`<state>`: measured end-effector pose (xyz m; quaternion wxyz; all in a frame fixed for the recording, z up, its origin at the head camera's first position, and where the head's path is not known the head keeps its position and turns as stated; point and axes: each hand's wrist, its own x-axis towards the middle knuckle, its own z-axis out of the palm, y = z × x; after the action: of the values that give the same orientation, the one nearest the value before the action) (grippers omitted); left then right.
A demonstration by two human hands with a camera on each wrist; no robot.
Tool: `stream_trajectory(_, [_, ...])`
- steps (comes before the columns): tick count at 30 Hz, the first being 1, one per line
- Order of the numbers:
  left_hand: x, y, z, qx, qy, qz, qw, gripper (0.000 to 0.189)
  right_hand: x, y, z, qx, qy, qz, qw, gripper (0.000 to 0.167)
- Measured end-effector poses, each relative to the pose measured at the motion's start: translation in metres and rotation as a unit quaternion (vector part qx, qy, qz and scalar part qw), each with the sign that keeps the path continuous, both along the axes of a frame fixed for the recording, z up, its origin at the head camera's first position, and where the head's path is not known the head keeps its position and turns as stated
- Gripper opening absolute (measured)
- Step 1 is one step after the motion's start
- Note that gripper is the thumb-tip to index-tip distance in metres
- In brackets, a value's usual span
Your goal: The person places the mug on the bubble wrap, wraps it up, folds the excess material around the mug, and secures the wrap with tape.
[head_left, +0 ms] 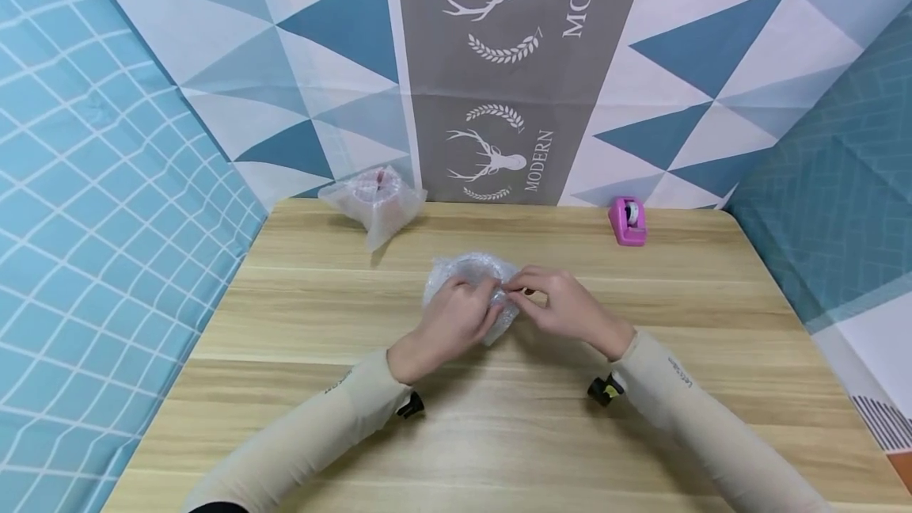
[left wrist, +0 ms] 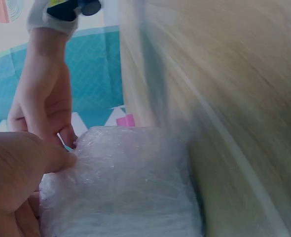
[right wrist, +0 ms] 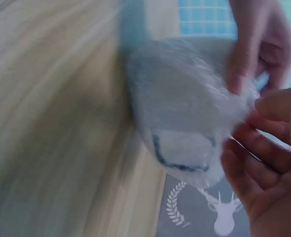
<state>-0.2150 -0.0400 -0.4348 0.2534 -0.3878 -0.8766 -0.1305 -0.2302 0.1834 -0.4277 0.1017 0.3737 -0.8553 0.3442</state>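
Note:
A bundle in clear bubble wrap (head_left: pixel 466 266) stands on the table in front of both hands; what it holds is blurred by the wrap. A dark bent outline shows through its side in the right wrist view. My left hand (head_left: pixel 456 313) grips the gathered wrap at the top of the bundle, thumb pressed on it in the left wrist view. From the other side, my right hand (head_left: pixel 559 305) pinches the wrap between thumb and fingers, its fingertips right by the left thumb.
Near the back left edge of the wooden table (head_left: pixel 499 434) sits another wrapped bundle (head_left: pixel 378 200) in whitish film, with something reddish inside. A pink tape dispenser (head_left: pixel 628 222) stands at the back right. Patterned cloth (head_left: pixel 492 77) hangs behind the table.

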Motion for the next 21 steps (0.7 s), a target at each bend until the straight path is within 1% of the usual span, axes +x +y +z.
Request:
stream_trajectory(3, [0.000, 0.000, 0.000, -0.008, 0.003, -0.005, 1.0000, 0.040, -0.007, 0.013, 0.005, -0.029, -0.083, -0.023, 0.9959, 0.016])
stream_trajectory(6, [-0.001, -0.001, 0.000, -0.014, 0.004, -0.016, 0.9998, 0.039, -0.019, 0.032, 0.007, -0.055, -0.136, -0.081, 0.9859, 0.018])
stream_trajectory(9, [-0.002, -0.001, 0.000, -0.016, 0.009, -0.024, 0.9995, 0.030, -0.034, 0.054, 0.006, -0.061, -0.157, -0.138, 0.9760, 0.020])
stream_trajectory(13, [-0.002, -0.002, -0.001, -0.014, 0.010, -0.030, 0.9994, 0.030, -0.055, 0.089, -0.002, -0.047, -0.164, -0.202, 0.9644, 0.025])
stream_trajectory(14, [-0.002, -0.002, -0.002, -0.012, 0.011, -0.032, 0.9994, 0.030, -0.059, 0.098, -0.002, -0.041, -0.169, -0.220, 0.9598, 0.027])
stream_trajectory(17, [-0.002, -0.001, -0.004, -0.008, 0.017, -0.034, 0.9992, 0.030, -0.072, 0.124, -0.004, -0.028, -0.200, -0.277, 0.9393, 0.035])
stream_trajectory(20, [-0.002, -0.001, -0.005, -0.007, 0.023, -0.033, 0.9992, 0.030, -0.083, 0.145, -0.003, -0.016, -0.242, -0.335, 0.9106, 0.041])
stream_trajectory(21, [-0.002, -0.002, -0.005, -0.008, 0.022, -0.032, 0.9992, 0.030, -0.086, 0.151, -0.004, -0.013, -0.249, -0.350, 0.9029, 0.042])
